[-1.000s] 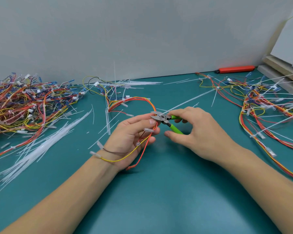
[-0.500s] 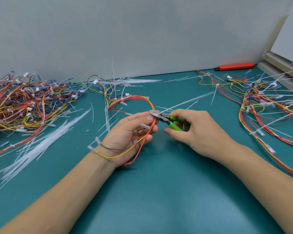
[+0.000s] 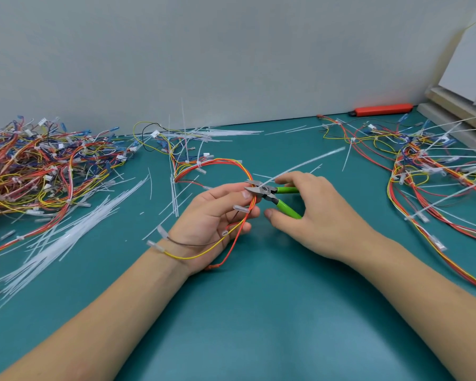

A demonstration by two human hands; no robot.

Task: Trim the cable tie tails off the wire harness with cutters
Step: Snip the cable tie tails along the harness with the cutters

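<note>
My left hand (image 3: 212,218) grips a red, orange and yellow wire harness (image 3: 231,167) that loops up toward the back and trails across my wrist. My right hand (image 3: 311,213) holds green-handled cutters (image 3: 270,193), thumb on the lower handle and fingers over the upper one. The steel jaws are parted and sit at my left fingertips, right where the wires pass. A long white cable tie tail (image 3: 308,162) sticks out from there up and to the right.
A big heap of harnesses (image 3: 39,171) lies at the left, with cut white tie tails (image 3: 66,240) strewn before it. More harnesses with long untrimmed tails (image 3: 434,171) fill the right. An orange tool (image 3: 382,109) lies by the wall, and boards (image 3: 456,111) lean at far right.
Both hands have stayed in place. The cutter handles have spread apart and the jaws have opened at the wire bundle.
</note>
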